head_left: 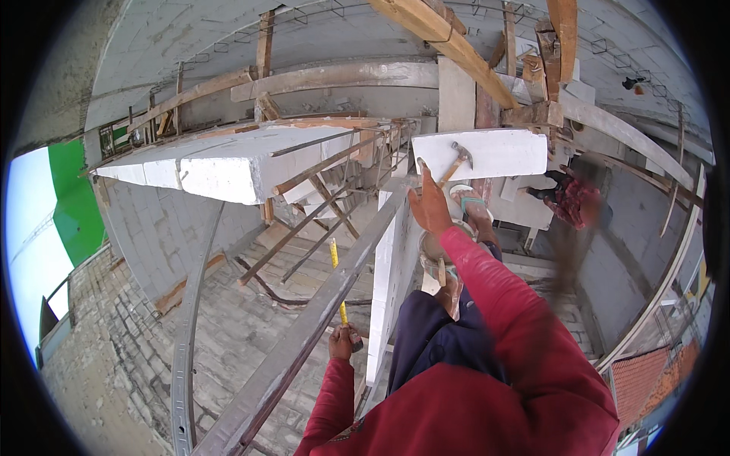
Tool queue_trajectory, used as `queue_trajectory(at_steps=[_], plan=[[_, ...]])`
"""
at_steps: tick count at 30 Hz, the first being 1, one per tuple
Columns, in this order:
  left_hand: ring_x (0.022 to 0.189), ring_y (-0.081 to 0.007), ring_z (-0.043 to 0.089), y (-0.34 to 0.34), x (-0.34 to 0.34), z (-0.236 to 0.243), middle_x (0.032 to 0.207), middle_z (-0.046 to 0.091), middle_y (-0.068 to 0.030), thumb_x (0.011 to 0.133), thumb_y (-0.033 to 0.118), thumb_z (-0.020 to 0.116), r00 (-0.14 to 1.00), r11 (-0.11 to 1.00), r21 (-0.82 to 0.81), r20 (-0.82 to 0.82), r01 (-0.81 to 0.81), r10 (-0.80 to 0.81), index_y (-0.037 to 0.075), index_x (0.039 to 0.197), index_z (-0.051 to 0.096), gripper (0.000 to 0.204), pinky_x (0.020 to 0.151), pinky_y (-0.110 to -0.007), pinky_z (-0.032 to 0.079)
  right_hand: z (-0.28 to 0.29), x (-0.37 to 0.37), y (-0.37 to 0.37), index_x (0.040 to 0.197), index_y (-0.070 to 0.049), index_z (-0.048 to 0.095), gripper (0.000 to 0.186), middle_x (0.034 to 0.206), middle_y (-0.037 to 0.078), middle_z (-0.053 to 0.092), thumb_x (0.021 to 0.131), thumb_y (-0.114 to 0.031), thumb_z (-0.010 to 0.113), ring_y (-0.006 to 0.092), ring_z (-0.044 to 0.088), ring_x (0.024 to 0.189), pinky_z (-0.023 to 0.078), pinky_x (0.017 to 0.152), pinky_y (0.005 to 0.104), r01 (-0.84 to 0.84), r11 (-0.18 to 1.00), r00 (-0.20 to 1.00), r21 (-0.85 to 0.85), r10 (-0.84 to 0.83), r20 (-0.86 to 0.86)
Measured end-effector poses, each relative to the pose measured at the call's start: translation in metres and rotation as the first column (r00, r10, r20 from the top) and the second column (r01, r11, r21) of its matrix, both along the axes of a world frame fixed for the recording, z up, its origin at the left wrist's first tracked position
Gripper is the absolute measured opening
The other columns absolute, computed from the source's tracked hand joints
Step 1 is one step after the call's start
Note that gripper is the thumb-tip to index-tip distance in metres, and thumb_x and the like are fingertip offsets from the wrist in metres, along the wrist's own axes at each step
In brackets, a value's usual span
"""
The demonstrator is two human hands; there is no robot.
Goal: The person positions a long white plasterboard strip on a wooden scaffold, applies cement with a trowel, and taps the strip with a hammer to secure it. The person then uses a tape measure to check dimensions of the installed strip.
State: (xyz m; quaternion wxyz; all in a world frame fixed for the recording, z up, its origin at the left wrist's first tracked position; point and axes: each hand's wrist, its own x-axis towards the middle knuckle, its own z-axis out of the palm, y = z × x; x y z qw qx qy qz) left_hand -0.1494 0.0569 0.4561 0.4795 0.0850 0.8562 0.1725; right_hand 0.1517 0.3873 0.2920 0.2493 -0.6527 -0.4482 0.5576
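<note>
My left hand (343, 343), low beside the long metal bar, is closed around a tape measure (356, 342). Its yellow blade (334, 254) sticks up and away from me. My right hand (432, 207) reaches forward with a finger stretched to the left end of a white block (509, 152); its fingers look apart, with nothing visible in them. On that block lies a claw hammer (458, 159), its wooden handle pointing toward me. Below my right hand runs a narrow white block wall (386, 281).
The metal bar (304, 330) slants up between my hands. Thin wooden poles (327, 201) cross ahead, beside a white block ledge (220, 175). A bucket (433, 247) stands near my sandalled foot (473, 201). Another person (578, 197) is at the right, beyond the block. Timber beams (449, 45) hang overhead.
</note>
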Motion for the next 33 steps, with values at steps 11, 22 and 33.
queue_trajectory(at_steps=[11, 22, 33], plan=[[0.064, -0.0072, 0.053, 0.076, -0.066, -0.126, 0.076, 0.062, 0.0026, 0.108, 0.028, 0.057, 0.903, 0.899, 0.098, -0.009, 0.428, -0.429, 0.008, 0.111, 0.077, 0.029, 0.062, -0.027, 0.047, -0.034, 0.101, -0.261, 0.150, 0.001, 0.046, 0.060, 0.137, 0.031, 0.061, 0.099, -0.023, 0.066, 0.0494, 0.059, 0.126, 0.049, 0.107, 0.0551, -0.027, 0.997, 0.908, -0.070, 0.054, 0.415], [0.062, -0.0072, 0.051, 0.121, -0.056, -0.245, 0.069, 0.057, 0.0043, 0.106, 0.029, 0.058, 0.856, 0.843, 0.203, 0.042, 0.497, -0.515, 0.010, 0.108, 0.078, 0.027, 0.057, -0.028, 0.041, -0.042, 0.070, -0.359, 0.142, -0.003, 0.058, 0.056, 0.135, 0.025, 0.060, 0.093, -0.026, 0.069, 0.0472, 0.054, 0.127, 0.044, 0.111, 0.0547, -0.134, 0.967, 0.762, -0.215, 0.240, 0.602], [0.069, -0.0064, 0.056, 0.118, -0.030, -0.263, 0.081, 0.066, 0.0031, 0.108, 0.020, 0.058, 0.904, 0.909, 0.153, 0.132, 0.387, -0.407, 0.006, 0.107, 0.077, 0.023, 0.064, -0.025, 0.045, -0.052, 0.065, -0.354, 0.144, -0.006, 0.057, 0.062, 0.132, 0.023, 0.056, 0.088, -0.031, 0.072, 0.0434, 0.051, 0.128, 0.042, 0.107, 0.0576, -0.177, 0.926, 0.669, -0.334, 0.362, 0.649]])
